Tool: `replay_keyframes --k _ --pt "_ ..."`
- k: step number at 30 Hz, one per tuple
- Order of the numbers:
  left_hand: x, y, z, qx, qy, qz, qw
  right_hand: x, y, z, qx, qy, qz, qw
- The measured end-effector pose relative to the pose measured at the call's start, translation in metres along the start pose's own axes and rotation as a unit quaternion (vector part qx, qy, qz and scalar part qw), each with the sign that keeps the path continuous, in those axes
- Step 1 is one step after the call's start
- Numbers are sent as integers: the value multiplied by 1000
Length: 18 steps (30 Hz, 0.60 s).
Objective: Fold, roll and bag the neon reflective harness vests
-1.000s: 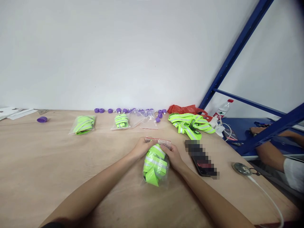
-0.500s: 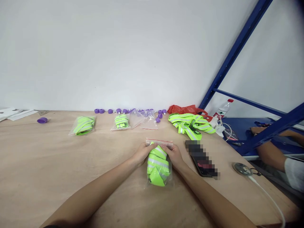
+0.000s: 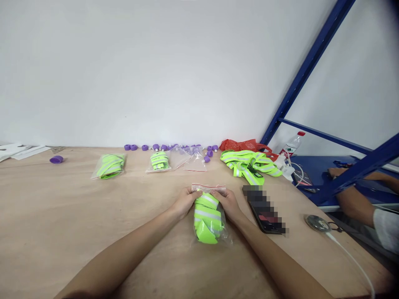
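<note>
A clear zip bag (image 3: 208, 220) with a folded yellow-green reflective strap inside lies near the front middle of the table, its red-lined top edge pointing away from me. My left hand (image 3: 186, 202) grips the bag's upper left side, thumb on top. On the upper right side, my right hand (image 3: 229, 204) pinches it the same way, fingers underneath and partly hidden. Two more bags with green straps, one at the left (image 3: 111, 165) and one at the middle back (image 3: 159, 161), rest farther off. Flat clear bags (image 3: 195, 162) lie beside the second one.
Loose green straps (image 3: 249, 162) and a red plastic bag (image 3: 241, 145) are at the back right. A phone (image 3: 263, 211) lies right of my hands, then a round device (image 3: 318, 223) with a cable. Purple caps (image 3: 145, 148) line the wall. Another person's arm (image 3: 355, 203) shows beyond the blue frame.
Both thumbs have shifted slightly along the top of the bag, and its top edge sits a little lower in view. Both hands still hold it.
</note>
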State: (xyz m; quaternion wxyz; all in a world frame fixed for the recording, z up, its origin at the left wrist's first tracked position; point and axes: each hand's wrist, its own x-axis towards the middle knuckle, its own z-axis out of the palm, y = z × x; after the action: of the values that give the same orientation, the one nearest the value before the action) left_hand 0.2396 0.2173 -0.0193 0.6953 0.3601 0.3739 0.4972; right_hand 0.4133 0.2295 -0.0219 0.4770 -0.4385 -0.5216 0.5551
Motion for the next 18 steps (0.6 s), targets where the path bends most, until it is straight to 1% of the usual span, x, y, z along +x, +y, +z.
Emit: replay_keyframes --k 10,12,15,18 --pt "3 -1 -8 38 34 18 999 -1 -5 -2 -26 -79 14 996" --pt "4 0 -9 45 25 16 999 -2 -5 -2 -29 -96 12 995" --pt "4 2 -10 49 -3 12 999 -3 -7 -2 -35 -117 12 992" --pt "4 5 -10 48 -27 9 998 -2 -7 -3 -37 -124 2 992"
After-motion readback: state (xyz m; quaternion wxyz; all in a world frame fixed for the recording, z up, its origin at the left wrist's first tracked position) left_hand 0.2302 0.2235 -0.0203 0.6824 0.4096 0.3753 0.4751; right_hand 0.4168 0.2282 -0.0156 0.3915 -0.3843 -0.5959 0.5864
